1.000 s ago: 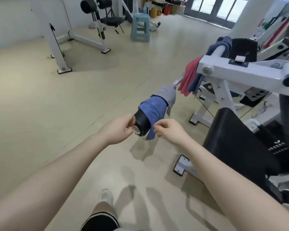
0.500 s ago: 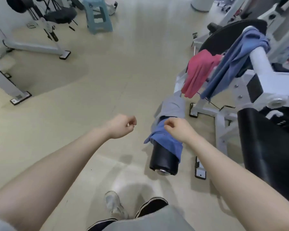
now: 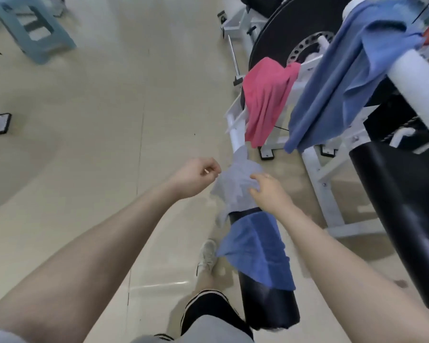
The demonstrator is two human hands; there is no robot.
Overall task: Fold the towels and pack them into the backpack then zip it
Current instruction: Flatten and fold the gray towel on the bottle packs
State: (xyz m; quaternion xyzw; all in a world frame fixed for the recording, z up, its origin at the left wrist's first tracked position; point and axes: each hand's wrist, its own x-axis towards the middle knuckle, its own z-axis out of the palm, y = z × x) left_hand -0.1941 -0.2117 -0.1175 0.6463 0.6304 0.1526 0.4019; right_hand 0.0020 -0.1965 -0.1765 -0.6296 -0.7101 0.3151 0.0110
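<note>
Several towels hang on a white gym machine. A grey towel [image 3: 235, 184] is draped over a black padded roller [image 3: 268, 303]. My left hand [image 3: 196, 177] pinches its left edge. My right hand [image 3: 270, 191] grips its right side. Nearer to me on the same roller lies a blue towel [image 3: 258, 253]. A pink towel [image 3: 268, 97] hangs from the frame further back. A larger blue-grey towel [image 3: 337, 78] is draped over a white bar at the upper right. No backpack is in view.
The white machine frame [image 3: 325, 174] and a black pad [image 3: 401, 219] fill the right side. A round black weight plate [image 3: 278, 30] stands behind. A teal plastic stool [image 3: 32, 28] is at the upper left on the beige floor [image 3: 97, 120]. My leg and shoe [image 3: 208, 253] are below.
I have stepped closer and now look further down. Both hands moved up the roller from the blue towel to the grey towel and took hold of it.
</note>
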